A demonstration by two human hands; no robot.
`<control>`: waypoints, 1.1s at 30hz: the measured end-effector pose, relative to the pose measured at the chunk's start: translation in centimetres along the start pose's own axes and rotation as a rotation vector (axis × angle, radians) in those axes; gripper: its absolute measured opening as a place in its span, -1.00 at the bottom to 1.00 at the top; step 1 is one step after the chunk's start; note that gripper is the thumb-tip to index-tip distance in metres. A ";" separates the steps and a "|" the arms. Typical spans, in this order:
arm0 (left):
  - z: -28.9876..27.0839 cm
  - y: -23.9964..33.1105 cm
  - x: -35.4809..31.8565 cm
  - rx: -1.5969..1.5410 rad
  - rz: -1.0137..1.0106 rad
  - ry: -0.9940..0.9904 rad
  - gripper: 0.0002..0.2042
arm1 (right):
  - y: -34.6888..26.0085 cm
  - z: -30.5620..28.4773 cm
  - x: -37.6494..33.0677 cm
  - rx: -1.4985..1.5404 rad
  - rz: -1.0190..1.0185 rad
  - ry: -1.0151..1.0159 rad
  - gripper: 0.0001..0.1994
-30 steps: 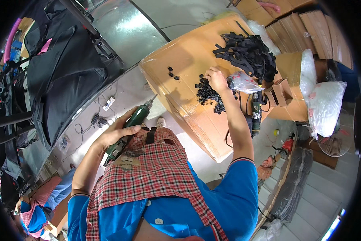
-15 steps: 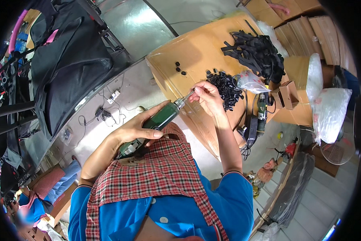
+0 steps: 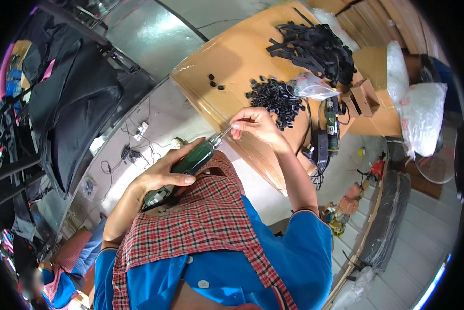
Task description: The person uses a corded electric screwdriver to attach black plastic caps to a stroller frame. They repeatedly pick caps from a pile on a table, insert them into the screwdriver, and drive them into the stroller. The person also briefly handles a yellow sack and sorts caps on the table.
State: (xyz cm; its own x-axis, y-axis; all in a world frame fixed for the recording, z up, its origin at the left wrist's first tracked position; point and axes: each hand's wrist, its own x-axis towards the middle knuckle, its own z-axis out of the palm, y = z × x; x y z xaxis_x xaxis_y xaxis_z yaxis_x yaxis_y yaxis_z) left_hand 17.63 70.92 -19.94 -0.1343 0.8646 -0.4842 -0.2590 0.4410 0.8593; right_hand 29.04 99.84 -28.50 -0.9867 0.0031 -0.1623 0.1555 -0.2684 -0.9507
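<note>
My left hand (image 3: 157,175) is wrapped around the body of a green handheld power tool (image 3: 195,159), its metal nose pointing up and to the right. The tool's rear end rests close against my checked apron (image 3: 190,217). At its front, a thin metal bit (image 3: 226,132) sticks out, and my right hand (image 3: 259,125) pinches the bit's far end between thumb and fingers. Just beyond that hand, a heap of small black plastic pieces (image 3: 277,101) lies on a cardboard box (image 3: 216,54). Three more black pieces (image 3: 212,77) lie apart on the left.
A pile of black straps (image 3: 314,46), a clear plastic bag (image 3: 314,87) and a second green tool (image 3: 331,121) with cables lie on the right. Black fabric (image 3: 69,103) hangs on the left. Cables and sockets (image 3: 134,139) are on the floor. Another person sits at lower left.
The whole view has swung, so the box and its contents appear farther left. Both hands keep their hold on the tool and bit; my right hand has tilted slightly.
</note>
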 end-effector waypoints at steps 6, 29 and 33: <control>0.1 -0.4 0.8 -0.062 0.027 -0.072 0.15 | 3.9 0.2 -3.7 0.010 -0.230 0.375 -0.86; 0.5 4.9 -5.3 -0.433 0.418 -0.017 0.03 | -10.5 4.6 5.4 -0.293 -0.567 0.383 -0.79; 0.0 5.4 -8.8 -0.364 0.545 0.182 0.03 | -14.7 11.6 9.2 -0.272 -0.673 0.231 -0.74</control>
State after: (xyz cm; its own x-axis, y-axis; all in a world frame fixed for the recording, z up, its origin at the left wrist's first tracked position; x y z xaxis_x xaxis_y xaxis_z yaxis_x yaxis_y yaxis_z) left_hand 17.43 65.71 -11.06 -0.4876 0.8719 -0.0451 -0.4095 -0.1828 0.8938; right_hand 17.15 92.62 -12.94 -0.8428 0.2915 0.4524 -0.4404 0.1094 -0.8911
